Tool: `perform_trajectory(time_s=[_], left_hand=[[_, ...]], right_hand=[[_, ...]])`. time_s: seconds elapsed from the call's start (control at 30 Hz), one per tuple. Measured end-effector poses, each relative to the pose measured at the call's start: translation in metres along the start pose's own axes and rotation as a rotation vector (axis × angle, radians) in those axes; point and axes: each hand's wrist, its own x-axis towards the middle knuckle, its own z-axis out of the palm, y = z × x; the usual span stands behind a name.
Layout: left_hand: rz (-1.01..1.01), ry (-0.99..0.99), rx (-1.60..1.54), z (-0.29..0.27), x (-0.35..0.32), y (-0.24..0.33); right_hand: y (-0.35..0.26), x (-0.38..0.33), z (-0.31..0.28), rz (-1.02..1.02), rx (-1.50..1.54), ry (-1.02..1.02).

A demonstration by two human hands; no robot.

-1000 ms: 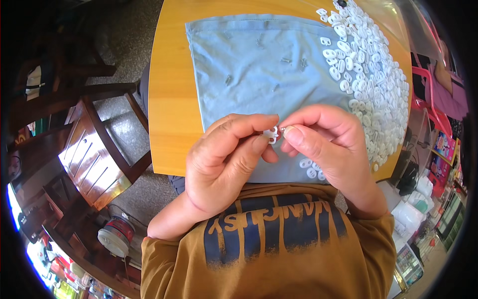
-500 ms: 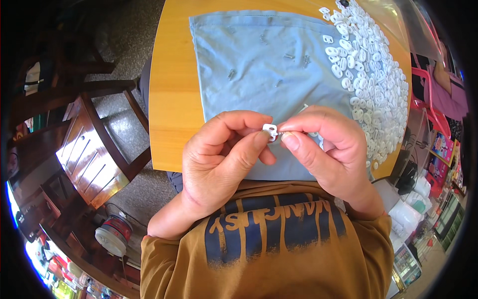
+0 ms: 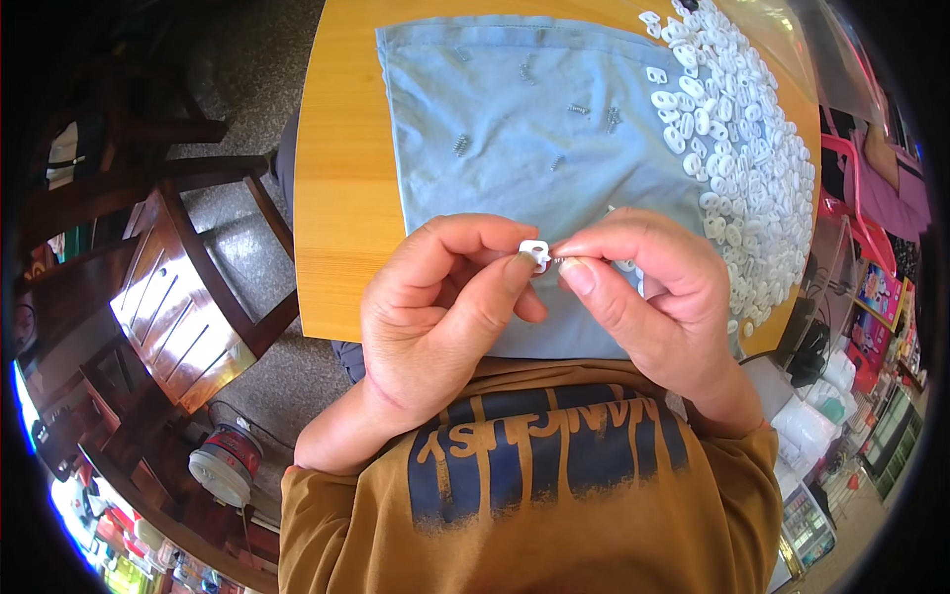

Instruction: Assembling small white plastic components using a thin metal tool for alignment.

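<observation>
My left hand point(image 3: 430, 322) pinches a small white plastic piece with a hole in it point(image 3: 534, 247) between thumb and fingers. Close against its right side, the thumb and forefinger of my right hand point(image 3: 663, 307) grip a tiny metal spring point(image 3: 559, 260); its far part is hidden by the fingertips. Whether the spring touches the piece I cannot tell. Both hands are held over the near part of a light blue cloth point(image 3: 515, 188). Several loose springs point(image 3: 461, 146) lie scattered on that cloth beyond my hands.
A large heap of white plastic pieces point(image 3: 747, 158) covers the right side of the wooden table point(image 3: 341, 198). A wooden chair point(image 3: 183, 307) stands to the left, with a round tub point(image 3: 226, 463) on the floor. Another person's arm point(image 3: 879, 158) shows at the far right.
The white piece and my left hand have shifted very slightly up and left. A little more of the spring shows between piece and fingertips. Both grips stay the same.
</observation>
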Motion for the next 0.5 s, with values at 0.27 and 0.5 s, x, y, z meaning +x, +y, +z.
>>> perform_trajectory(time_s=[0.27,0.5], left_hand=[[0.003,0.013,0.023,-0.0001,0.0000,-0.0036],[0.040,-0.001,0.120,-0.0008,-0.0023,-0.0062]], right_hand=[[0.0053,0.0000,0.0036,-0.034,-0.033,0.022],[0.0049,0.0006,0.0012,-0.172,-0.241,-0.035]])
